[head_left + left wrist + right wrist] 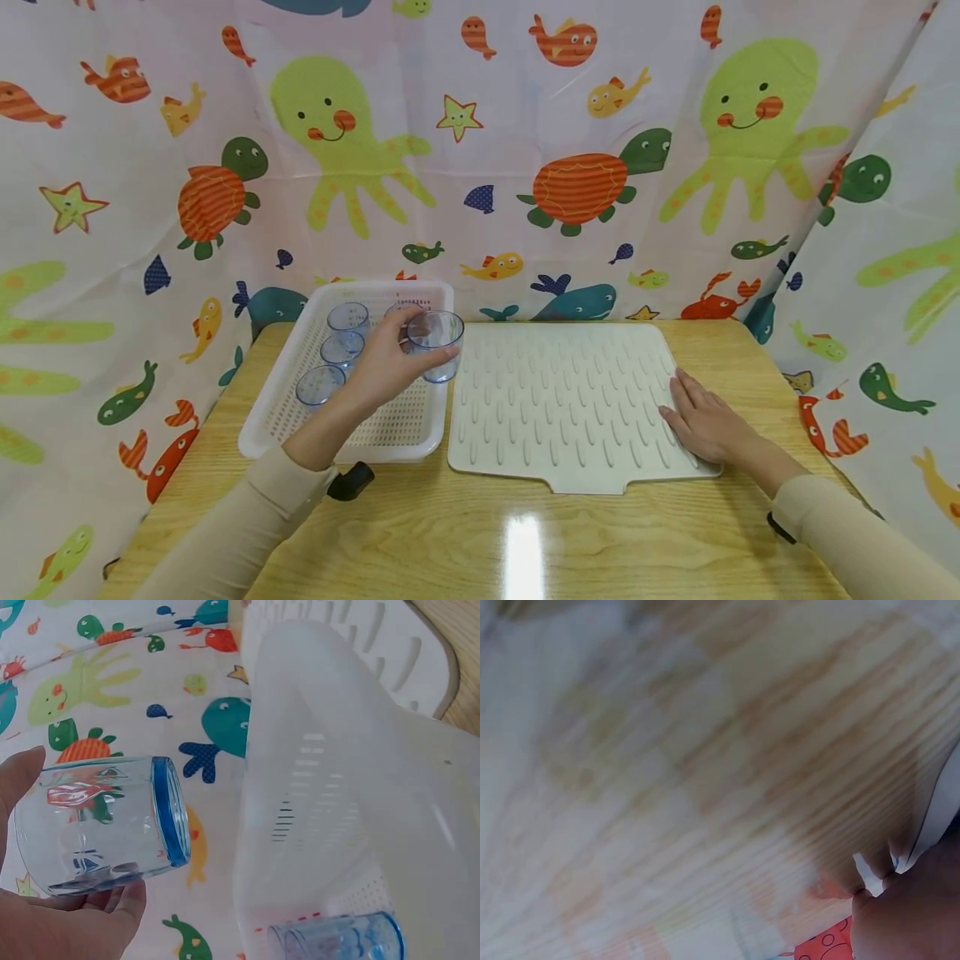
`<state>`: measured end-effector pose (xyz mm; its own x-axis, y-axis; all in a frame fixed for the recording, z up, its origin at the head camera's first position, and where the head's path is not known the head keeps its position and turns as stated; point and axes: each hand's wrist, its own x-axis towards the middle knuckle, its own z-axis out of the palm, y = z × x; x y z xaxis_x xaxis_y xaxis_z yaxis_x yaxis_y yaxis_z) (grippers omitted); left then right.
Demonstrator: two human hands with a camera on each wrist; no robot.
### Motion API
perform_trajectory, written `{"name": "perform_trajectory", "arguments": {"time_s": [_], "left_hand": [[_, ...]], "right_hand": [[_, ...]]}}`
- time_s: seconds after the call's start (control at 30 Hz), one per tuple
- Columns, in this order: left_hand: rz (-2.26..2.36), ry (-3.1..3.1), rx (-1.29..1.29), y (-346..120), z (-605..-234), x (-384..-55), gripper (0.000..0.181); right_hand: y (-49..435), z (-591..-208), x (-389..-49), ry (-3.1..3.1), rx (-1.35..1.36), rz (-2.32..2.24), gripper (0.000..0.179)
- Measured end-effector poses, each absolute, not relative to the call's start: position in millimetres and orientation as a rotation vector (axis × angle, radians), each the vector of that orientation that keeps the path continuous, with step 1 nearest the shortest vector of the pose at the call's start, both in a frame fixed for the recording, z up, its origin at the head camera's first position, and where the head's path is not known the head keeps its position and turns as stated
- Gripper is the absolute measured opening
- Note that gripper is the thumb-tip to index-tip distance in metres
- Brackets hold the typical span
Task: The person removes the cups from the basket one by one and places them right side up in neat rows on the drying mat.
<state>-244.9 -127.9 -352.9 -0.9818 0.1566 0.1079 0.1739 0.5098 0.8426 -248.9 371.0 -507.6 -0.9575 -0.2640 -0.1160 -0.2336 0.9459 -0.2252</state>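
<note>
My left hand (375, 367) grips a clear, blue-tinted cup (439, 346) with a blue rim, thumb on one side and fingers on the other. In the head view the cup is mouth up, over the right side of a white slotted basket (397, 432). The left wrist view shows its clear side wall and blue rim band. Several similar cups (320, 385) stand in the basket, some partly behind my left hand. My right hand (703, 423) rests with extended fingers on the right edge of a white ridged draining board (562, 408).
Basket and board sit side by side on a wooden table (420, 533). A tab on the board's front edge points toward me. A curtain (495, 242) printed with sea animals hangs behind the table and along both sides.
</note>
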Motion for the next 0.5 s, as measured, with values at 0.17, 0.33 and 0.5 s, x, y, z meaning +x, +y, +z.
{"name": "perform_trajectory", "arguments": {"time_s": [0.17, 0.33, 0.5], "left_hand": [[-1.521, -2.713, -0.306, -121.2, -349.8, -244.5, 0.092], [-1.549, -2.691, -0.322, -112.8, -347.4, -244.6, 0.088], [-1.565, -2.655, -0.372, -105.5, -346.2, -247.9, 0.081]], "right_hand": [[369.0, -507.2, -248.7, 2.952, -0.388, -0.320, 0.082], [369.2, -508.2, -248.7, 2.958, -0.384, -0.311, 0.082], [372.3, -510.7, -250.2, 2.958, -0.380, -0.306, 0.082]]}}
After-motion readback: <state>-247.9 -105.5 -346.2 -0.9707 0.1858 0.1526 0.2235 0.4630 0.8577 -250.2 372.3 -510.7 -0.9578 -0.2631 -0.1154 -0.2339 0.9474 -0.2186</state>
